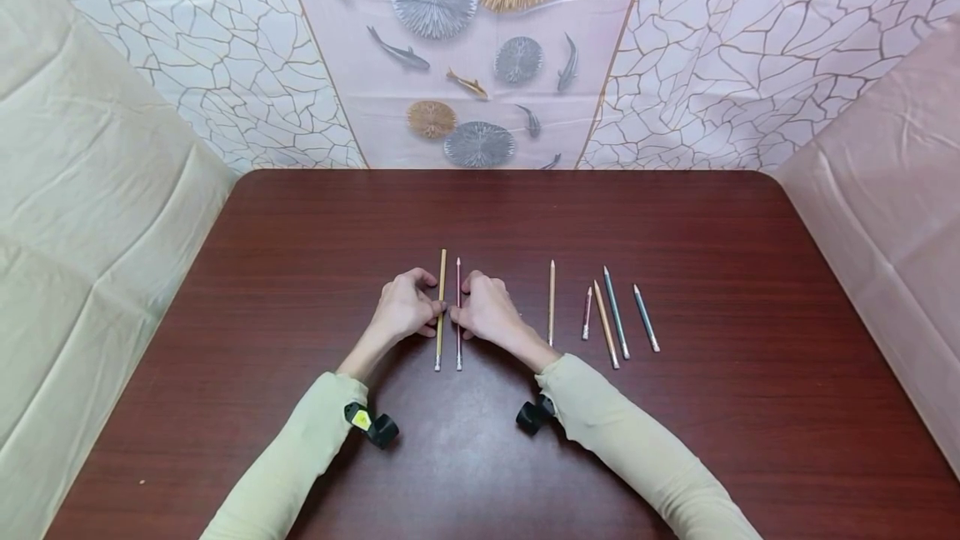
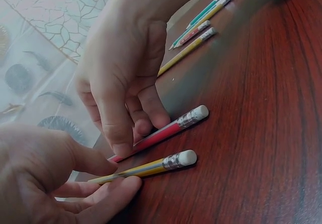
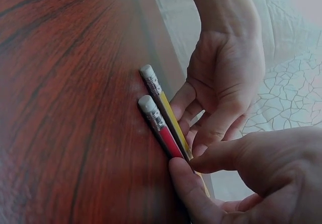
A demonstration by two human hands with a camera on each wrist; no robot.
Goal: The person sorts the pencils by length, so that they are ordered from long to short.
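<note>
A long yellow pencil [image 1: 442, 273] lies nearly upright in the head view, its white eraser end toward the near edge. My left hand [image 1: 402, 304] pinches it from the left, thumb over the shaft. Just to its right and almost parallel is a red pencil [image 1: 459, 348], which my right hand [image 1: 489, 308] holds between thumb and fingers. A narrow gap separates the two pencils at their eraser ends. In the left wrist view the yellow pencil's eraser [image 2: 187, 157] sits slightly nearer than the red one's [image 2: 200, 112].
Right of my hands lie a yellow pencil [image 1: 552, 298], a short red pencil [image 1: 587, 313], a slanted yellow pencil [image 1: 606, 327], a long teal pencil [image 1: 617, 315] and a short teal pencil [image 1: 646, 319]. All rest on the dark wooden table [image 1: 300, 215], with patterned cloth behind it.
</note>
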